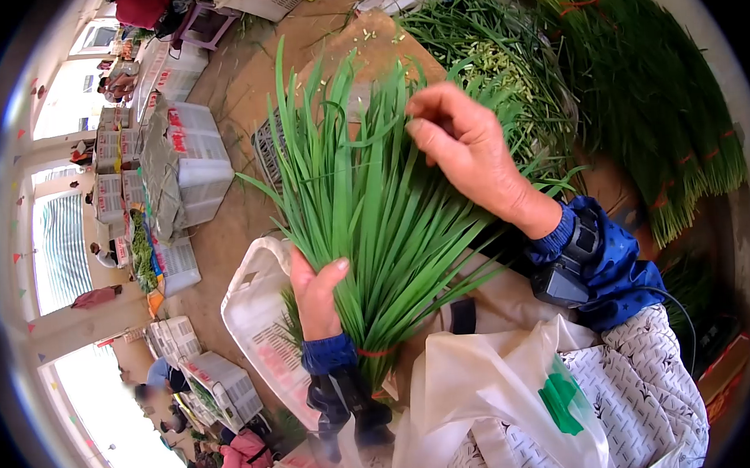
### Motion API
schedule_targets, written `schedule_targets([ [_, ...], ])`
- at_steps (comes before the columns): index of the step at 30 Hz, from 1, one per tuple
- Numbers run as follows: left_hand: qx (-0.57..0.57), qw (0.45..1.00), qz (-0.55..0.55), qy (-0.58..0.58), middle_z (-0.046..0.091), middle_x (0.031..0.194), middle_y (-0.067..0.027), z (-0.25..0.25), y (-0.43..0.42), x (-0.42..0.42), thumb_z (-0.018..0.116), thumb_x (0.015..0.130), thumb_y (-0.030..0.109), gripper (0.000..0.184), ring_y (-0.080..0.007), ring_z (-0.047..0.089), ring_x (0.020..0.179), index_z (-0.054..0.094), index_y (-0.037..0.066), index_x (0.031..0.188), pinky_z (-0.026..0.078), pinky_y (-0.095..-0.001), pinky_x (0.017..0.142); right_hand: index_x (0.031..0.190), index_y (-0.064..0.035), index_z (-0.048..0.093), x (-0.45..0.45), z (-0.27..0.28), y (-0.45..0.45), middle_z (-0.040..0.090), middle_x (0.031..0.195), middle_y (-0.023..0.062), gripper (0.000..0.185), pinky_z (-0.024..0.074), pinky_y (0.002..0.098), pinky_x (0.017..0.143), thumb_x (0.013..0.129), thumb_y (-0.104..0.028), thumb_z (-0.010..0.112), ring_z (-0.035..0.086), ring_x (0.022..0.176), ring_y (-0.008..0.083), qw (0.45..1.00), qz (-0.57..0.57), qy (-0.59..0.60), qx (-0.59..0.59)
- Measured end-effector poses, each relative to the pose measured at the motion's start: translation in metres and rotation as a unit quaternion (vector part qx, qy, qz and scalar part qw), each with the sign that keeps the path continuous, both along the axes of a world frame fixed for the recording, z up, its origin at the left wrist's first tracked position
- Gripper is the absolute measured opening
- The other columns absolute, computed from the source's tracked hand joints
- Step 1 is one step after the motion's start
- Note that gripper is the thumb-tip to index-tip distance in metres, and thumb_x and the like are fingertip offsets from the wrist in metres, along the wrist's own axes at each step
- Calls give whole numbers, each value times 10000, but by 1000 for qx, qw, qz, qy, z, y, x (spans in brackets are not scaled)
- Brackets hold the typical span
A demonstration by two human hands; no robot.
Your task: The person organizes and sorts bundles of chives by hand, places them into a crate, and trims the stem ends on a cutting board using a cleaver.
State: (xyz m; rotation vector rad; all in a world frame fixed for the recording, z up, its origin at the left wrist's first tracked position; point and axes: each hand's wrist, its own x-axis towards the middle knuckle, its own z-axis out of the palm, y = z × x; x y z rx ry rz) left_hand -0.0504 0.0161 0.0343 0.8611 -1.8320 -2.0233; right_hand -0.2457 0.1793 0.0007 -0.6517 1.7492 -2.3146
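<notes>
Head view: The left grip (315,295) is closed on the left side of the bundle of green leaves (382,200), with the thumb laid across the front of the leaves. The bundle is located at the centre of the view, in front of the person, with leaf tips spread toward the top and the base gathered toward the bottom. A red band (374,352) encircles the base, below the left grip. The right grip (471,142) is positioned at the upper right side of the bundle, fingers curled and thumb near the index fingertip; whether a leaf is pinched between them cannot be told. A black wrist device (561,280) is fitted over the blue sleeve (624,277) of the right arm. Adjacent items: a white basket (244,311) to the left of the bundle; a heap of loose leaves (515,86) at the upper right; banded bundles (653,96) at the far right; a translucent plastic bag (482,380) over the patterned garment (649,381) below. White boxes (205,179) stand at the left
</notes>
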Motion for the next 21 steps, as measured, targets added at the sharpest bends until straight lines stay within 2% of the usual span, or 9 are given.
schedule_targets([
  [3, 4, 1000, -8, 2, 571, 1265, -118, 1, 1, -2, 604, 749, -14, 681, -219, 585, 1111, 391, -5, 1395, 447, -330, 997, 1028, 31, 641, -24, 17, 6, 647, 768, 85, 200, 481, 273, 640, 907, -128, 620, 570, 693, 111, 999, -1, 36, 21],
  [5, 2, 1000, -11, 13, 579, 1250, -113, -1, 1, -2, 606, 754, -13, 654, -213, 592, 1096, 410, -2, 1377, 457, -329, 983, 1078, 27, 660, -36, 29, 3, 580, 727, -17, 231, 431, 208, 561, 936, -147, 602, 515, 626, 40, 995, 39, 65, 66],
  [8, -7, 999, -11, 32, 598, 1218, -103, -4, 1, -3, 607, 761, -12, 608, -202, 607, 1065, 444, 6, 1346, 481, -323, 950, 995, 27, 671, -52, 34, -9, 595, 738, -23, 198, 446, 227, 597, 904, -147, 640, 528, 664, 45, 977, 95, 121, 149],
  [11, -7, 999, -12, 31, 580, 1256, -107, 0, 6, -2, 619, 757, -15, 665, -204, 587, 1108, 403, 2, 1385, 454, -322, 983, 909, 35, 658, -59, 29, -24, 600, 736, -15, 169, 458, 254, 624, 871, -129, 667, 542, 699, 64, 971, 183, 66, 141],
  [12, -8, 1000, -15, 26, 563, 1287, -114, 1, 5, -2, 627, 755, -13, 716, -211, 573, 1143, 363, -2, 1420, 434, -330, 1014, 883, 40, 615, -57, 28, -26, 625, 726, 53, 161, 466, 282, 624, 875, -113, 661, 580, 676, 135, 971, 180, 75, 138],
  [15, -13, 999, -27, 15, 523, 1357, -121, 2, 3, 0, 630, 747, -23, 803, -216, 537, 1212, 298, -7, 1478, 398, -340, 1062, 914, 39, 581, -53, 14, -28, 632, 730, 138, 150, 476, 314, 628, 893, -100, 634, 608, 657, 230, 949, 59, 264, 163],
  [16, -10, 999, -30, 19, 518, 1366, -120, 4, 5, -1, 628, 747, -27, 808, -215, 532, 1219, 294, -6, 1483, 394, -339, 1065, 948, 17, 563, -50, 10, -26, 637, 747, 176, 125, 484, 333, 614, 913, -92, 613, 615, 646, 279, 943, 36, 277, 179],
  [19, -15, 999, -44, 28, 486, 1404, -119, -1, 5, -1, 620, 753, -32, 825, -209, 496, 1264, 272, -9, 1502, 363, -339, 1093, 956, 2, 560, -65, -3, -26, 621, 727, 178, 107, 482, 345, 587, 926, -90, 603, 600, 617, 272, 934, -99, 263, 220],
  [21, -9, 998, -51, 38, 475, 1417, -122, -3, 7, -1, 619, 758, -30, 827, -210, 481, 1282, 265, -13, 1505, 349, -340, 1105, 929, -4, 556, -98, 7, -14, 610, 708, 158, 136, 481, 326, 574, 942, -126, 616, 576, 598, 210, 938, -171, 228, 198],
])
